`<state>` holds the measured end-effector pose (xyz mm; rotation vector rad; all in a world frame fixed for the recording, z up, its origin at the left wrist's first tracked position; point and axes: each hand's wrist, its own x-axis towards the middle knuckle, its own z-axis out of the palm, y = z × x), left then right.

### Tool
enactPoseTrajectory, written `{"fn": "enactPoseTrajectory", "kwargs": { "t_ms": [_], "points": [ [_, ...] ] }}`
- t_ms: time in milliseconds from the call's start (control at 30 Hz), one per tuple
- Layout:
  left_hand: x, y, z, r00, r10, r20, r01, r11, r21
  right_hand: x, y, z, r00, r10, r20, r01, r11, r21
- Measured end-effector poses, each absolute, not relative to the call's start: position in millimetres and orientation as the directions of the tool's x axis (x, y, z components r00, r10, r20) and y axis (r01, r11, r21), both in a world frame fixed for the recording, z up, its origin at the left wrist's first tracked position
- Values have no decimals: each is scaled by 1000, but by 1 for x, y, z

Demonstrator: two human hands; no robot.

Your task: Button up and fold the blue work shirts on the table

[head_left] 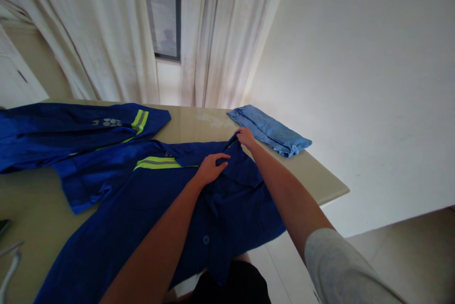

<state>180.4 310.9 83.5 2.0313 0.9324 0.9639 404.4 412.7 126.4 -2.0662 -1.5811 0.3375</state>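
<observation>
A dark blue work jacket (149, 209) with a yellow-green and grey reflective band lies spread over the table and hangs past its near edge. A button shows near its lower part. My right hand (246, 138) pinches the jacket's cloth at the far edge, raising a small fold there. Just left of and nearer than it, my left hand (211, 170) is closed on the same cloth, thumb and fingers around a fold. Part of the jacket is hidden beneath my forearms.
Another blue garment (81, 124) with a reflective band lies at the left of the table (199, 121). Folded light blue cloth (272, 129) rests at the back right, by the wall. A white hanger-like object (10, 271) sits at lower left. Curtains (227, 34) hang behind.
</observation>
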Motion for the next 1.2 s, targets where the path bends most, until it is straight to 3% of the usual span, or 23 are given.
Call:
{"fn": "enactPoseTrajectory", "kwargs": {
  "t_ms": [200, 367, 467, 533, 633, 733, 833, 967, 1067, 1200],
  "points": [
    [180, 311, 85, 468, 846, 256, 418, -467, 779, 415, 406, 106, 336, 942, -9, 682, -249, -688],
    [180, 308, 90, 314, 898, 308, 406, -421, 811, 418, 400, 119, 250, 968, 25, 618, -140, -774],
    [178, 307, 92, 144, 928, 343, 503, -367, 783, 415, 387, 130, 181, 979, 90, 617, -42, -786],
    [176, 307, 90, 84, 936, 342, 615, -319, 722, 408, 365, 133, 167, 961, 220, 678, 50, -733],
    [175, 309, 85, 141, 935, 326, 713, -325, 621, 396, 307, 131, 36, 918, 394, 801, 209, -561],
    [175, 308, 83, 181, 932, 315, 757, -337, 560, 390, 238, 119, -170, 923, 345, 879, 300, -369],
    [175, 305, 81, 209, 920, 331, 791, -358, 496, 395, 192, 105, -185, 964, 193, 932, 234, -276],
    [176, 301, 77, 309, 889, 339, 798, -436, 416, 404, 188, 106, -141, 988, 60, 959, 151, -239],
    [177, 300, 74, 357, 872, 336, 782, -475, 403, 396, 222, 124, -93, 989, 115, 977, 113, -182],
    [176, 303, 70, 389, 860, 329, 777, -498, 384, 364, 289, 143, -160, 943, 291, 978, 191, -80]
  ]
}}
